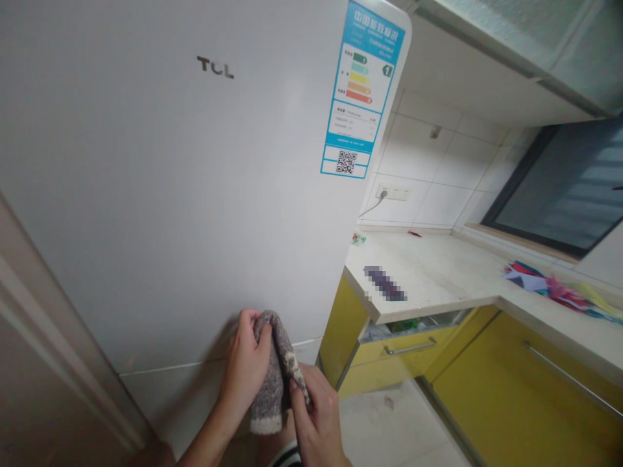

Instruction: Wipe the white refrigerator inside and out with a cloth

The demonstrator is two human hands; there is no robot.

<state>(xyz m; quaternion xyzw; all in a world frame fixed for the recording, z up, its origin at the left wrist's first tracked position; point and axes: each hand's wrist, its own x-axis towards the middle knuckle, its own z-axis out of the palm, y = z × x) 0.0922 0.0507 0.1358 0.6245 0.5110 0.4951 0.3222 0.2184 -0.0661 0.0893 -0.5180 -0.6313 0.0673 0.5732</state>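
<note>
A grey-brown fuzzy cloth (271,383) with a whitish edge hangs folded between my hands, close to the front of the refrigerator (195,214). My left hand (248,357) pinches its upper fold, thumb on the near side. Lower and to the right, my right hand (318,408) grips the other side of it, where a pale patterned border shows. Both hands are closed on the fabric. Part of the cloth is hidden behind the fingers.
An energy label (363,91) is stuck on the refrigerator's upper right. To the right runs a pale countertop (448,272) with a pixelated dark item and colourful cloths (559,288) on it. Below are yellow cabinets (525,370) and a slightly open drawer (399,350). A door edge (63,324) stands at left.
</note>
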